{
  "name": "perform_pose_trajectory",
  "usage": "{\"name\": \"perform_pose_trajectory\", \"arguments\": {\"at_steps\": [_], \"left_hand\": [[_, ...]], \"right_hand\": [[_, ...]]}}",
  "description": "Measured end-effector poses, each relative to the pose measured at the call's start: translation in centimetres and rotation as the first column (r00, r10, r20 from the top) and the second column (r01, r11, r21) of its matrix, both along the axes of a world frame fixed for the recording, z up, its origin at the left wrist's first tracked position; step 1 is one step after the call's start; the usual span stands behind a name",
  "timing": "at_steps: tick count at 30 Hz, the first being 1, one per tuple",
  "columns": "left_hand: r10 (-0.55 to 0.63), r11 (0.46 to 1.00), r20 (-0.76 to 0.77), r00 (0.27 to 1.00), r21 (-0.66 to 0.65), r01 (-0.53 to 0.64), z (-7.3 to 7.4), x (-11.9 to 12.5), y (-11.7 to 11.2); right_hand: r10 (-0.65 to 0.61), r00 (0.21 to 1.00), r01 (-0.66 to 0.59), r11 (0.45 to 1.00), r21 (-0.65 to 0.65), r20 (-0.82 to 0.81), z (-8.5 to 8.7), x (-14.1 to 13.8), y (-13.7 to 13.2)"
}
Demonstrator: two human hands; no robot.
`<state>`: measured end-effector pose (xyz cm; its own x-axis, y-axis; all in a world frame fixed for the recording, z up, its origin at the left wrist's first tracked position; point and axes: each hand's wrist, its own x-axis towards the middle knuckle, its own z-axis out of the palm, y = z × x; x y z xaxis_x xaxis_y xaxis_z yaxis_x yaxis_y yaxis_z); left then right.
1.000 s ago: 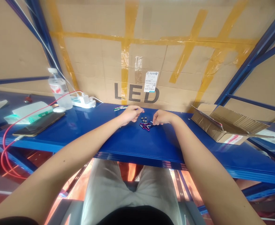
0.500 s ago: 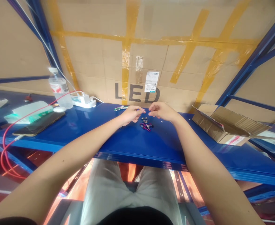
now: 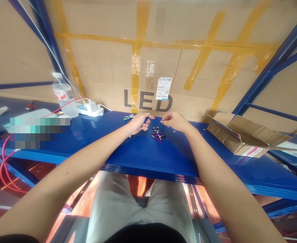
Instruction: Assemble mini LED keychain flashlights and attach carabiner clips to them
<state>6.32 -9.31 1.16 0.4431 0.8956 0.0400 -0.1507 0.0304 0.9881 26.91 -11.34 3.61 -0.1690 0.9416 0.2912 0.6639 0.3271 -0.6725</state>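
My left hand (image 3: 140, 123) is above the table, its index finger and thumb apart and the other fingers loosely curled. A blue patch shows between the fingers; I cannot tell whether it is the table or a small object. To the right, my right hand (image 3: 174, 120) pinches a small silvery piece (image 3: 161, 121), too small to name. Just below and between the hands lies a small pile of pink and dark carabiners (image 3: 157, 137). Small metal parts (image 3: 155, 129) lie right behind them. More green and silver pieces (image 3: 128, 116) lie behind my left hand.
An open cardboard box (image 3: 249, 136) stands on the blue table (image 3: 158, 158) at the right. At the left are a plastic bottle (image 3: 65, 98), a power strip (image 3: 91, 109) and a red cable (image 3: 5, 158). A large cardboard sheet (image 3: 92, 67) stands behind the table.
Before, the left fingers pinched a small shiny piece and the right fingers were apart. Now the right fingers pinch a small piece and the left finger and thumb have spread, the hand slightly turned.
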Motion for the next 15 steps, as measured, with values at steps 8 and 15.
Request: {"name": "perform_pose_trajectory", "arguments": {"at_steps": [8, 15], "left_hand": [[-0.005, 1.0, 0.168, 0.986, 0.001, 0.005, 0.4, -0.6, 0.4], [0.012, 0.988, 0.025, 1.0, 0.154, -0.016, -0.1, -0.4, 0.7]], "right_hand": [[0.01, 0.997, 0.013, 0.959, -0.283, 0.079, -2.4, 0.1, 1.9], [-0.041, 0.997, 0.028, 0.979, -0.2, -0.06, -0.7, -0.9, 0.3]]}}
